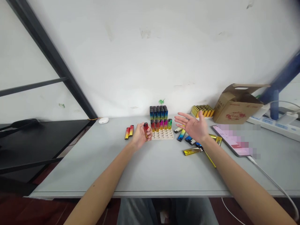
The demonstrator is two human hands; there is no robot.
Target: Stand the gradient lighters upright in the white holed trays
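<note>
My left hand (140,137) is closed around a red-and-yellow lighter (146,128), held upright at the left side of a white tray with holes (162,135). A row of red, pink and green lighters (161,125) stands in the tray's back holes, and the front holes show bare. To the left, two red-and-yellow lighters (129,132) lie on the table. My right hand (194,125) hovers palm up with fingers spread, holding nothing, above a loose pile of lighters; a gold lighter (192,151) and a blue-yellow lighter (181,135) show beside it.
Blue lighters (158,112) stand packed behind the tray. Farther right are a block of yellow lighters (202,111), an opened cardboard box (239,107), a phone (232,140) on a cable and a power strip (276,125). A white earbud case (103,120) lies at the back left.
</note>
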